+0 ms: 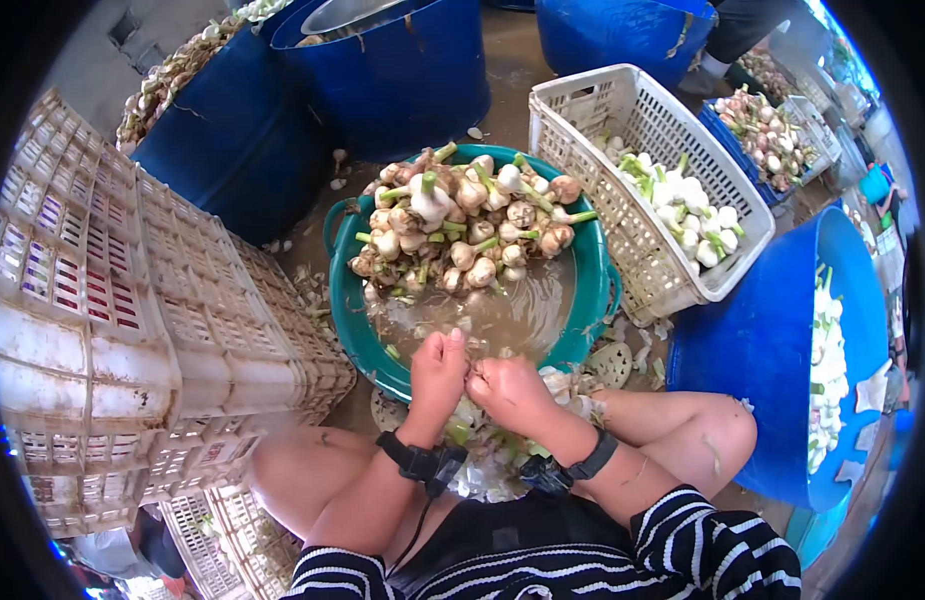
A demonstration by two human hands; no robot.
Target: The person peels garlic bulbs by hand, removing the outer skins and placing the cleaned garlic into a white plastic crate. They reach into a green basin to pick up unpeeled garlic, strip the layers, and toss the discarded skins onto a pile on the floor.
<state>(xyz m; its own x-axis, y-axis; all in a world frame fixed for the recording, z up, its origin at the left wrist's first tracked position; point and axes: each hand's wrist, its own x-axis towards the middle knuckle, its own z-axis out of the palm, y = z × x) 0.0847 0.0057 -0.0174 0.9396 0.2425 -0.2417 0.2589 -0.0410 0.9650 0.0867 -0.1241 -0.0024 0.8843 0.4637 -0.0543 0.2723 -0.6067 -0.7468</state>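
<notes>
My left hand [438, 372] and my right hand [509, 390] meet over the near rim of a green tub [348, 318]. The fingers of both are closed and pressed together; whatever they hold, if anything, is hidden between them. Inside the tub, a heap of unpeeled garlic bulbs [471, 232] with cut green stems lies at the far side, with muddy water [512, 315] nearer me. Below my hands, loose garlic skins [474, 430] are piled between my legs.
To the right stands a white plastic crate [622, 262] with cleaned garlic bulbs [690, 212], beside a blue barrel [739, 345] of white garlic. Stacked dirty crates [132, 330] rise at the left. Other blue barrels [402, 90] stand behind; a person's leg [737, 35] shows at the upper right.
</notes>
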